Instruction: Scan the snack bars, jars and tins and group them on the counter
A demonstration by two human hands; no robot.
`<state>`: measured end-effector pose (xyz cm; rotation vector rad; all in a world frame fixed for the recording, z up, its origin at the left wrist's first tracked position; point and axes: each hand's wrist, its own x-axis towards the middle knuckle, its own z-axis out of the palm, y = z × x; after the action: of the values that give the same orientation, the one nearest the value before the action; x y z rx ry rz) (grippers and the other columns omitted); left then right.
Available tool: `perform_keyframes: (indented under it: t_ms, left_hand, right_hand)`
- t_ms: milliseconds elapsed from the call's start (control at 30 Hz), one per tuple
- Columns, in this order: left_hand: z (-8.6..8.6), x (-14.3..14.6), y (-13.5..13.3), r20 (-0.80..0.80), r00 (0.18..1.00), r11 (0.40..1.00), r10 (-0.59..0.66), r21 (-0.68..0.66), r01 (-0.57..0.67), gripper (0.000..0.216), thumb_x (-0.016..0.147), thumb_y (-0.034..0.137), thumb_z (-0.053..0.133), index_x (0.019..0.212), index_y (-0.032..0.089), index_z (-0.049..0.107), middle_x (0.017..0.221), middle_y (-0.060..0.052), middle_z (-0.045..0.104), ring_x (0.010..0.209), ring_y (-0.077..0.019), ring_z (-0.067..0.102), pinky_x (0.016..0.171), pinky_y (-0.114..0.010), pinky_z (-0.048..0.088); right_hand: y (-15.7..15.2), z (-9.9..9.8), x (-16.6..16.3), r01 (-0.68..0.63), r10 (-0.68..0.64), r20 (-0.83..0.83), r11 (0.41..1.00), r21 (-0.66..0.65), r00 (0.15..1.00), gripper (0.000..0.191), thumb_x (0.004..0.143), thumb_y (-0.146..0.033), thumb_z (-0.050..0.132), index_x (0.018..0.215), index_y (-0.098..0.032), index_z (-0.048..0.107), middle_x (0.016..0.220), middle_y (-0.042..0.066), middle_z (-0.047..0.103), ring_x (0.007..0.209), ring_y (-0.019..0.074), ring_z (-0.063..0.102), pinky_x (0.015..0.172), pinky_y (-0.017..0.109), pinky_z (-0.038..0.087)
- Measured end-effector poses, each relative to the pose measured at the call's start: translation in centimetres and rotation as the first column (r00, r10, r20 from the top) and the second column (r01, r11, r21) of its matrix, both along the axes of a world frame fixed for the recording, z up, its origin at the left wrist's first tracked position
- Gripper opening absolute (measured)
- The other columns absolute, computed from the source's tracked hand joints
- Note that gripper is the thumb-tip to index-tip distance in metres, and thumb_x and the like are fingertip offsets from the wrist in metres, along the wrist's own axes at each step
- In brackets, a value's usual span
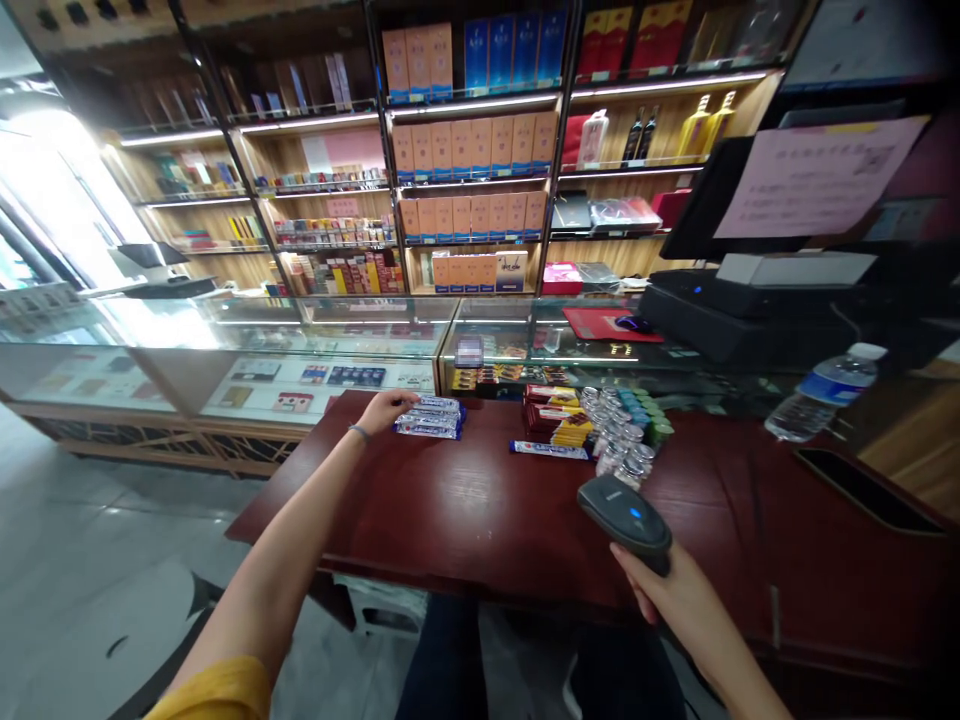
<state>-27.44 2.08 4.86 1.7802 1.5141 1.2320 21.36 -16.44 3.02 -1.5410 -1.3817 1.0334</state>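
My left hand (pixel 388 409) is at the left end of a small stack of blue-and-white wrapped candy sticks (pixel 429 428) on the dark red table. Its fingers are pinched together at the end of the top candy stick. My right hand (pixel 671 585) is wrapped round the handle of a dark grey barcode scanner (pixel 619 510) with a lit blue light, held above the table and facing away from me. Beyond the scanner lies a single blue-and-white stick (pixel 551 451), beside red and yellow wrapped bars (pixel 555 415) and several small clear jars with silvery lids (pixel 616 430).
Green and blue-topped small containers (pixel 652 415) stand behind the jars. On the right are a water bottle (pixel 825 392), a black phone-like slab (pixel 870 490) and a monitor with a pink paper sheet (pixel 817 180). Behind the table (pixel 450 520) run a glass display counter (pixel 360 340) and shelves of boxes.
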Motion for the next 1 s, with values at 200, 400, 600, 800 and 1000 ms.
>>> perform_keyframes:
  t_ms: [200, 400, 600, 800, 1000]
  left_hand:
    - [-1.8, -1.0, 1.8, -0.030, 0.999, 0.997, -0.017, -0.071, 0.015, 0.034, 0.065, 0.044, 0.078, 0.088, 0.020, 0.079, 0.098, -0.007, 0.079, 0.099, -0.0281, 0.071, 0.099, -0.040, 0.051]
    - [-3.3, -2.0, 2.2, -0.221, 0.975, 0.999, -0.017, -0.049, 0.006, 0.038, 0.070, 0.027, 0.064, 0.105, 0.019, 0.077, 0.112, -0.009, 0.076, 0.109, -0.0283, 0.069, 0.102, -0.041, 0.050]
    - [-4.2, -1.9, 2.6, -0.282, 0.959, 0.999, -0.006, -0.040, -0.005, 0.052, 0.069, 0.018, 0.059, 0.119, 0.020, 0.072, 0.106, -0.007, 0.076, 0.101, -0.0243, 0.070, 0.096, -0.038, 0.053]
    - [-4.6, -1.9, 2.8, -0.278, 0.960, 1.000, -0.026, -0.014, 0.023, 0.050, 0.068, 0.018, 0.057, 0.115, 0.019, 0.074, 0.106, -0.008, 0.077, 0.103, -0.0261, 0.070, 0.099, -0.041, 0.053]
    - [-4.7, -2.2, 2.7, -0.335, 0.942, 0.999, -0.005, 0.044, 0.020, 0.039, 0.075, 0.028, 0.062, 0.110, 0.019, 0.078, 0.113, -0.011, 0.076, 0.110, -0.0300, 0.068, 0.105, -0.045, 0.048]
  right_hand:
    - [-0.3, 0.8, -0.6, 0.084, -0.086, 0.042, 0.996, 0.030, 0.995, 0.044, 0.076, -0.056, 0.065, 0.101, -0.021, 0.058, 0.033, -0.011, 0.045, 0.028, 0.0173, 0.045, 0.039, 0.028, 0.035]
    - [-0.2, 0.8, -0.7, 0.117, -0.118, 0.041, 0.993, 0.018, 0.992, 0.044, 0.074, -0.057, 0.066, 0.100, -0.022, 0.060, 0.033, -0.011, 0.044, 0.030, 0.0174, 0.044, 0.039, 0.028, 0.035]
    - [0.0, 0.7, -0.8, 0.117, -0.118, 0.042, 0.993, 0.013, 0.992, 0.038, 0.072, -0.056, 0.068, 0.092, -0.024, 0.058, 0.033, -0.009, 0.046, 0.031, 0.0172, 0.045, 0.041, 0.028, 0.036]
    - [0.1, 0.6, -0.7, 0.104, -0.105, 0.042, 0.994, 0.021, 0.994, 0.038, 0.074, -0.055, 0.066, 0.093, -0.024, 0.058, 0.032, -0.009, 0.046, 0.030, 0.0176, 0.045, 0.041, 0.029, 0.036]
    - [0.0, 0.9, -0.6, 0.113, -0.114, 0.040, 0.993, 0.031, 0.993, 0.043, 0.075, -0.056, 0.066, 0.100, -0.022, 0.060, 0.033, -0.010, 0.046, 0.030, 0.0178, 0.045, 0.039, 0.029, 0.035]
